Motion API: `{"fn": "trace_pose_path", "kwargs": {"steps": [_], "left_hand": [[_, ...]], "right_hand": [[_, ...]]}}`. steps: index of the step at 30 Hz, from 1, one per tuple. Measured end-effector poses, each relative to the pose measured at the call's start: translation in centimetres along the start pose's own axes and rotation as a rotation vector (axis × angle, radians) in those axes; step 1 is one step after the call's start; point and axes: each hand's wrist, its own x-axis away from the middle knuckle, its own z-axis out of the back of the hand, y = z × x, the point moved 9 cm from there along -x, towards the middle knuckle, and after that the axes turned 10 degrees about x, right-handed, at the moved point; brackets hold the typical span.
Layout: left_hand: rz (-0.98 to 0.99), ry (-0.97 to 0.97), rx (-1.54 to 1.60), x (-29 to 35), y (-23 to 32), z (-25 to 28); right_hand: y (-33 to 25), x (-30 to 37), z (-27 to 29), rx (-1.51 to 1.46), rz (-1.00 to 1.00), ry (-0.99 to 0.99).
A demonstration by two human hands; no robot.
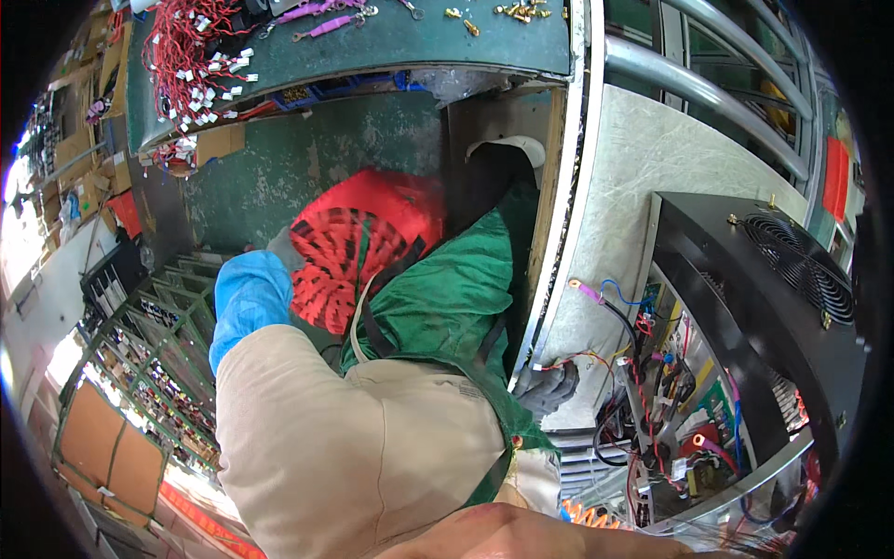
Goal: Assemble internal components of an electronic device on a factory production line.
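Note:
My left arm reaches forward in a blue sleeve cover. Past its cuff, part of my left hand (pixel 283 246) shows in a grey glove, beside a bright red fabric-like thing with black stripes (pixel 346 256). The fingers are hidden, so a grip cannot be made out. My right hand (pixel 551 389), also grey-gloved, is low beside the silver metal panel (pixel 622 177). Its visible fingers look loosely apart, with nothing seen in them. Thin coloured wires with a white connector (pixel 539 367) lie just above it. A green apron (pixel 447 279) covers my lap.
A green workbench (pixel 400 51) ahead carries red wires with white plugs (pixel 200 65), purple-sleeved cables (pixel 328 25) and brass fittings (pixel 521 11). At right stands an opened black cabinet with a fan grille (pixel 803 261) and loose wiring. Green racks (pixel 154 326) stand left.

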Motion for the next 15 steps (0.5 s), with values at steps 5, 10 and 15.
{"fn": "trace_pose_path", "kwargs": {"steps": [5, 10, 15], "left_hand": [[0.061, -0.047, -0.355, 2.7, -3.4, -2.6], [0.056, 0.356, -0.013, 0.0, 14.3, 22.3], [-0.207, 0.187, 0.312, -19.9, 25.1, 7.5]], "right_hand": [[0.4, -0.6, -0.6, -0.052, 0.131, -0.056], [0.3, -0.3, 0.2, 0.063, 0.185, 0.079], [2.8, 0.8, -3.6, -0.114, 0.180, -0.161]]}}
